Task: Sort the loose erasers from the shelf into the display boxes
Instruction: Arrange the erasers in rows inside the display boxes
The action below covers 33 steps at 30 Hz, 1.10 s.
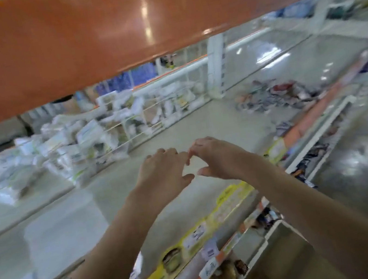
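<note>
both hands, left hand (162,171) and right hand (215,157), are hovering with fingers loosely spread, holding nothing; blur is risking a misgrab on the shelf (65,222).

An orange upper shelf (87,33) hangs over a pale grey-green shelf (69,219) edged with yellow price labels (234,196).

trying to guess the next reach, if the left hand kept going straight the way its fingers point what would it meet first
Probably the clear display boxes of white packets at the shelf's back; the left hand has only bare shelf ahead first, though blur obscures depth.
</note>
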Each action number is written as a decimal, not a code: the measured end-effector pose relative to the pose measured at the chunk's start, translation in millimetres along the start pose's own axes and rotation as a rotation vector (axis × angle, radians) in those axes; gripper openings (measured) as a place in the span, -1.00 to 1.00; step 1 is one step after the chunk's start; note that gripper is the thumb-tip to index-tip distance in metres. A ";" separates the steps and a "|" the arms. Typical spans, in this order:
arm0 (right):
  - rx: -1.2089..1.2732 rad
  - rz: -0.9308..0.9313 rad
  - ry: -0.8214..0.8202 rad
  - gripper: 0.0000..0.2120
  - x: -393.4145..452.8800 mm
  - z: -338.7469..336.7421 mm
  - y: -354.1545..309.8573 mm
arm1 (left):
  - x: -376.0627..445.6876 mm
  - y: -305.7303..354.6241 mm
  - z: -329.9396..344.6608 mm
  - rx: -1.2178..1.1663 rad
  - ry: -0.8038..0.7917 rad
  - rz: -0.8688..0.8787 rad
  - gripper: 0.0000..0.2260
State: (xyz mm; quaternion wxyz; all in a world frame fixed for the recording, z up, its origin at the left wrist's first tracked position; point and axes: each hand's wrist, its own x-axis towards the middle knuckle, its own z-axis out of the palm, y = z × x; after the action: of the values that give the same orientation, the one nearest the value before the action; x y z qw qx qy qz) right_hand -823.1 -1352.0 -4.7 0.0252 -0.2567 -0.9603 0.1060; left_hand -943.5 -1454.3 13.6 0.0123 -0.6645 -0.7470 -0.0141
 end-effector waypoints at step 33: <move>0.029 0.390 0.051 -0.76 -25.7 -3.5 308.5 | 259.9 168.7 80.9 -0.109 -0.212 0.157 -0.70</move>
State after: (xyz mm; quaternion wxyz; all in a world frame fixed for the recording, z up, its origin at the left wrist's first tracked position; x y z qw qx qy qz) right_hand -649.9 -1103.2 -68.0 0.0322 -0.4402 -0.8898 0.1162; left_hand -806.2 -1173.7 -56.9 -0.1020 -0.7185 -0.6878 0.0167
